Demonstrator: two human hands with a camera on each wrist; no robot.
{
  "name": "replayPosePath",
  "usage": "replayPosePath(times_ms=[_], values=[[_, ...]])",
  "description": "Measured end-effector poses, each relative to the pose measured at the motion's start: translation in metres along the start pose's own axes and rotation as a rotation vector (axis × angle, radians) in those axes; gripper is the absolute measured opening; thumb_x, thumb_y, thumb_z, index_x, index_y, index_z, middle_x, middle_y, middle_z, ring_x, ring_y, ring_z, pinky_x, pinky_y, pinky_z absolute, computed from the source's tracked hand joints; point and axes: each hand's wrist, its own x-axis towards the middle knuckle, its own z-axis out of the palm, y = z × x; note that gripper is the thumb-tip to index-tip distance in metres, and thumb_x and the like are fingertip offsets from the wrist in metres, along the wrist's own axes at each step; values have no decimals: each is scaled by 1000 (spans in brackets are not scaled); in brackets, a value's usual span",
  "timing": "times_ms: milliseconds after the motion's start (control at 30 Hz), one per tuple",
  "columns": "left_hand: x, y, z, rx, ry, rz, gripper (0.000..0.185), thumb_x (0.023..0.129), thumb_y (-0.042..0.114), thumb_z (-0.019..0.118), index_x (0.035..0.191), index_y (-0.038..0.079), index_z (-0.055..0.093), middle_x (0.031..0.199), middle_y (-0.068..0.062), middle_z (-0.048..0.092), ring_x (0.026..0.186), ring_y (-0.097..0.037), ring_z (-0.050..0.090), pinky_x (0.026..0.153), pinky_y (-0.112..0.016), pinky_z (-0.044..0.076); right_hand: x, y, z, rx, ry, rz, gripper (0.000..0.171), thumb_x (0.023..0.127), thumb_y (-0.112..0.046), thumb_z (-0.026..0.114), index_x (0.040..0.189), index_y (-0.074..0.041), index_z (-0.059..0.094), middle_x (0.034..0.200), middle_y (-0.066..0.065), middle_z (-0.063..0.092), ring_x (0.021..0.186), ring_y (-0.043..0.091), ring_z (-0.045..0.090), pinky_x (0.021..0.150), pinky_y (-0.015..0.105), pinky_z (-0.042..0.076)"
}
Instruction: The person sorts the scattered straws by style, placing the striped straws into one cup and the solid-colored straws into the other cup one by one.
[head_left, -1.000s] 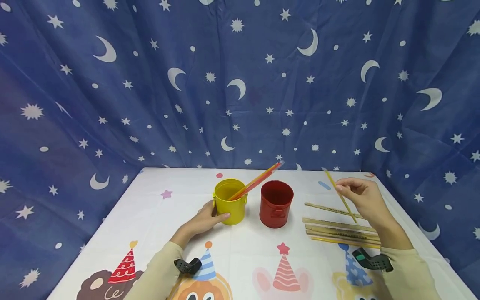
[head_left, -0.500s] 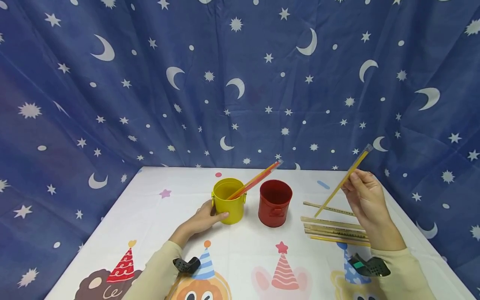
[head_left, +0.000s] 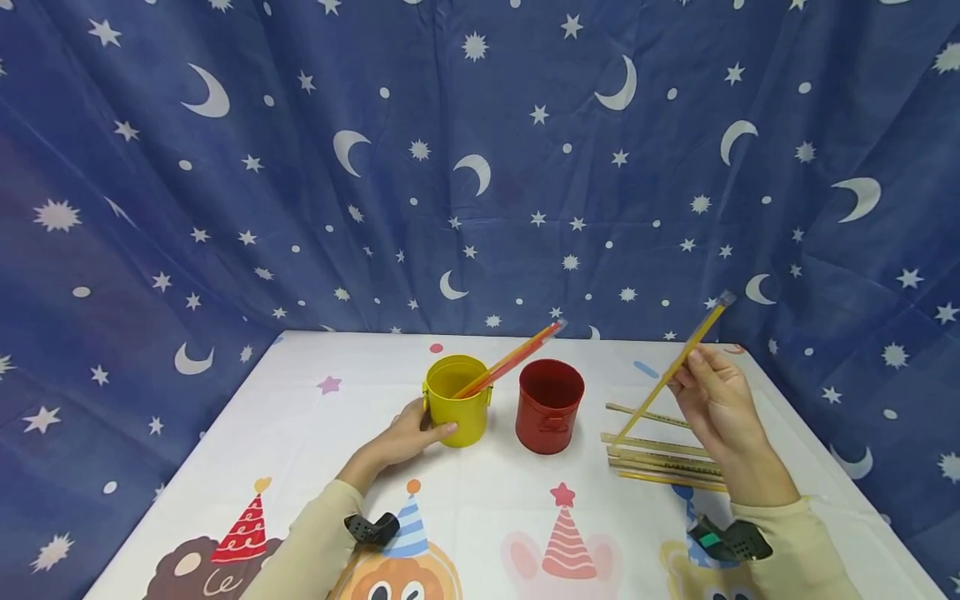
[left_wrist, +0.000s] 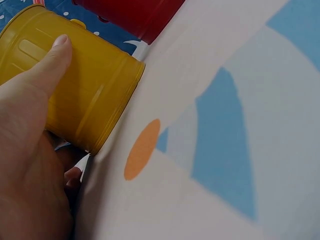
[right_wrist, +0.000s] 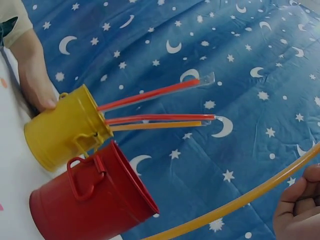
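Steadying a yellow bucket [head_left: 457,400] and lifting a yellow straw [head_left: 670,372].

Left hand [head_left: 405,436] wrapping its grip round the bucket's side, thumb pressing the wall, next to the red bucket [head_left: 551,406]. Right hand [head_left: 716,400] pinching the slanted straw above the surface [head_left: 300,417], just over the row of straws [head_left: 663,458] lying there. Leaning out of the yellow bucket, three red and orange straws [head_left: 510,361].

Head view overlooks table; wrist views close, sharing yellow bucket [head_left: 457,400].
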Motion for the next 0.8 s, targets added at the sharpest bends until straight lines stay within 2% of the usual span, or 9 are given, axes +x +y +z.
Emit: replayPosePath(times_ms=[67,167,267,433,700,800], values=[[-1,-2,0,1,-4,-9,90,91,54,69,157,8,31,163,-12,36,152,-31,34,126,-53,25,-2,1,1,30,-6,19,38,108,1,34,108,0,72,82,5,65,71,17,34,75,25,48],[-2,-3,0,14,-3,-23,91,90,54,69,157,7,31,163,-13,35,152,-32,34,126,-55,25,-4,2,2,55,-3,41,39,108,0,33,106,-1,72,79,5,63,73,19,29,75,26,48],[0,-1,-1,18,1,-21,92,90,56,68,157,7,31,164,-14,35,152,-33,33,126,-56,25,-3,0,6,53,-11,48,39,108,-1,32,106,-2,71,80,4,63,72,17,40,78,25,49],[3,4,-3,2,-4,3,89,90,55,69,157,10,32,164,-11,36,152,-31,33,126,-54,25,0,-4,16,78,-20,34,37,108,-2,34,107,-2,71,86,5,67,81,15,59,83,25,53],[1,6,-2,1,-10,1,88,91,54,68,157,10,32,164,-11,35,153,-31,33,127,-54,24,8,-2,42,183,-77,34,33,107,-1,38,109,0,71,92,7,71,85,17,63,83,25,52],[0,6,-2,-2,-11,-7,89,91,54,69,158,10,31,164,-12,34,153,-31,32,127,-54,23,11,2,55,137,-53,26,31,106,-3,42,109,-2,73,93,5,73,84,15,63,83,24,53]])
